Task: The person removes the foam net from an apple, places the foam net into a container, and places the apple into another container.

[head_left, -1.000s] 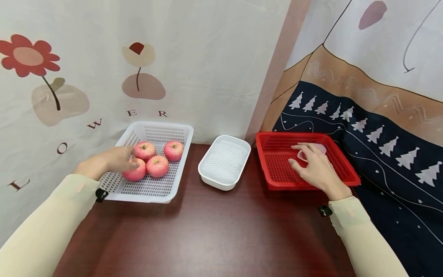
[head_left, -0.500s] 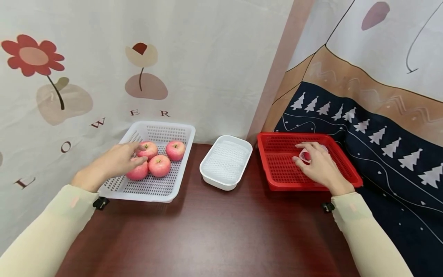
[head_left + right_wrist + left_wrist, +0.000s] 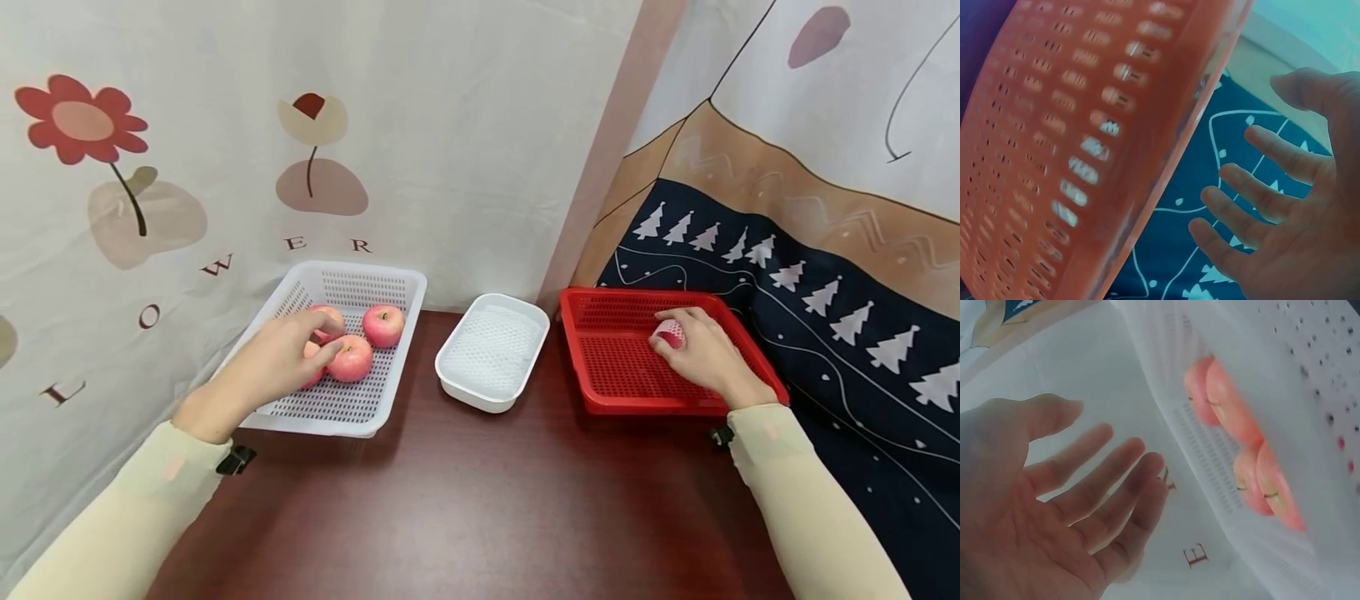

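My left hand [image 3: 272, 358] hangs over the white slotted basket [image 3: 375, 414], its thumb and fingertips above the apples. One apple [image 3: 383, 326] lies near the right wall and another apple [image 3: 351, 358] just beyond the thumb; two more are partly hidden by the hand. In the left wrist view the loosely bent fingers hold nothing. My right hand [image 3: 705, 354] is over the red basket [image 3: 611, 362]. Between its thumb and forefinger shows a pink foam net [image 3: 671, 334] with red visible through it, mostly hidden. The right wrist view has its fingers spread and relaxed, nothing in the palm.
A shallow white tray [image 3: 492, 350] with a sheet of white netting-like material in it stands between the baskets. All rest on a dark red-brown table [image 3: 480, 500]. Printed curtains [image 3: 465, 150] hang close behind and at the right.
My left hand has shifted right and slightly nearer over the apples, covering more of them. The right hand has moved slightly right over the foam net. The whole head view has drifted slightly.
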Demonstrator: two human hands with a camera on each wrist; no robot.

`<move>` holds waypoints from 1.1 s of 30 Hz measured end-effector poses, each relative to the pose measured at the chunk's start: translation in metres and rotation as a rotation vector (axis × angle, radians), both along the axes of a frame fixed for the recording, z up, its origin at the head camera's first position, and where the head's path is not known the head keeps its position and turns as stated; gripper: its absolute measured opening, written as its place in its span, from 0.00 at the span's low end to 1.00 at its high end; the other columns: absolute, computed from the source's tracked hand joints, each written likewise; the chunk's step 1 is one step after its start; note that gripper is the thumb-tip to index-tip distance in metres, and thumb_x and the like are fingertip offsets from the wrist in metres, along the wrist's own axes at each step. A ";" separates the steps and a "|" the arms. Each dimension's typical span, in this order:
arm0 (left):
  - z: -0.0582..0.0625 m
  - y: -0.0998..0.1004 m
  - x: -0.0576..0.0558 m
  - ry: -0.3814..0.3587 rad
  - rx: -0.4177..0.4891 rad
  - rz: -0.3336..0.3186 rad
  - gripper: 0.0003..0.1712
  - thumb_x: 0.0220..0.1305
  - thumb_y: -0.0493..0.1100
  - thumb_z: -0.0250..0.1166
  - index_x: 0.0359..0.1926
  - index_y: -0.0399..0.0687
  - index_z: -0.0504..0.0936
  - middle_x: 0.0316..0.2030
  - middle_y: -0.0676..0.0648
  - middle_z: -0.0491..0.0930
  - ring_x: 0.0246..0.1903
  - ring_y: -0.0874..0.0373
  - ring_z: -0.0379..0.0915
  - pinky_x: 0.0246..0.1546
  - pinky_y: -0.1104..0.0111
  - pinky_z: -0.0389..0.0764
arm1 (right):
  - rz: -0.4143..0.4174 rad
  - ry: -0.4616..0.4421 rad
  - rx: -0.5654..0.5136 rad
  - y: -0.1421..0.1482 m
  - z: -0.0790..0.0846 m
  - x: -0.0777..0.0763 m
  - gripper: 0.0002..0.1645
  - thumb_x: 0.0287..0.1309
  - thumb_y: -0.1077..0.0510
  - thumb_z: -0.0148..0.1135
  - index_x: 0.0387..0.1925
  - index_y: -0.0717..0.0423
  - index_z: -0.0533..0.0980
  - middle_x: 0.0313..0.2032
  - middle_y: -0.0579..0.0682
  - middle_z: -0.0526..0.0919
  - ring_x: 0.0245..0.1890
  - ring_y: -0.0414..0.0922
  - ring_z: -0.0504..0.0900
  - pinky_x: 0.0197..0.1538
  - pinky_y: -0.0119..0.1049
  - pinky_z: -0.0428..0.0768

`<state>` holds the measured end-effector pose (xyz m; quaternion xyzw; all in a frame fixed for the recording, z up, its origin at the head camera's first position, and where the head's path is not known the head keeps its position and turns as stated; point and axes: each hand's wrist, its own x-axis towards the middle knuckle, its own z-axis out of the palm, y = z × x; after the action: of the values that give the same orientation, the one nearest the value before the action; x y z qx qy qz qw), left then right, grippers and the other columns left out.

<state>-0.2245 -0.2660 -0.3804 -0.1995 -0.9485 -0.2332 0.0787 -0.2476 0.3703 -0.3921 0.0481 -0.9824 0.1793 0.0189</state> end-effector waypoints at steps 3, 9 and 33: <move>-0.002 0.007 0.006 0.079 0.008 -0.019 0.10 0.77 0.42 0.77 0.52 0.42 0.90 0.48 0.41 0.91 0.50 0.41 0.90 0.58 0.43 0.89 | 0.003 0.000 0.017 0.006 0.001 -0.005 0.37 0.81 0.49 0.69 0.82 0.60 0.73 0.80 0.74 0.69 0.73 0.74 0.70 0.76 0.81 0.74; -0.005 0.018 0.015 0.096 0.007 -0.017 0.08 0.78 0.40 0.76 0.53 0.43 0.92 0.45 0.45 0.90 0.43 0.48 0.82 0.50 0.51 0.85 | 0.014 -0.031 0.051 0.016 0.000 -0.017 0.37 0.81 0.49 0.66 0.82 0.62 0.72 0.79 0.76 0.68 0.74 0.76 0.69 0.79 0.84 0.70; -0.024 0.059 0.040 0.204 0.014 -0.072 0.08 0.75 0.38 0.77 0.52 0.48 0.94 0.50 0.45 0.91 0.50 0.48 0.87 0.54 0.48 0.89 | 0.052 -0.190 0.186 0.042 0.005 -0.063 0.39 0.78 0.52 0.68 0.77 0.73 0.71 0.74 0.85 0.69 0.76 0.80 0.67 0.80 0.83 0.69</move>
<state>-0.1849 -0.2072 -0.4040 -0.2559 -0.9260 -0.2209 0.1679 -0.3101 0.4123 -0.3872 0.0581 -0.9906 0.0917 -0.0835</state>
